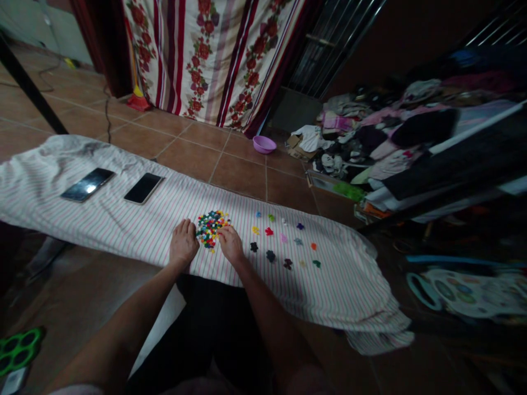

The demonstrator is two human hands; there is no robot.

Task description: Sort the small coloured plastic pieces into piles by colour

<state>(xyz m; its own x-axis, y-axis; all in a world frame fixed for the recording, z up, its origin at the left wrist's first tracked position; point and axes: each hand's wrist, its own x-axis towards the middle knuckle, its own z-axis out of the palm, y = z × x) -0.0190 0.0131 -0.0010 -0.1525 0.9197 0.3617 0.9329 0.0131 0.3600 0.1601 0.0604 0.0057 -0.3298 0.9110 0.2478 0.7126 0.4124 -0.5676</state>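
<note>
A heap of small multicoloured beads or pieces (pixel 212 222) lies on a striped cloth (pixel 181 192). At the left edge of this heap my left hand (pixel 183 244) rests on the cloth, fingers curled in and pressed together; whether anything is inside is hidden. My right hand (pixel 231 244) reaches the heap's right edge with fingers pinched together, and what they hold is too small to make out. Right of my hands, little single-colour clusters sit in rough rows, among them a red cluster (pixel 269 231), a black cluster (pixel 254 247), an orange cluster (pixel 313 246) and a purple cluster (pixel 300 226).
Two dark-screened devices, a tablet (pixel 88 185) and a phone (pixel 144 188), lie on the cloth to the left. Beyond it on the tiled floor stand a purple basin (pixel 264 144) and a red broom (pixel 139 101) by a flowered curtain (pixel 201 60). Clothes (pixel 382 120) are piled at the right.
</note>
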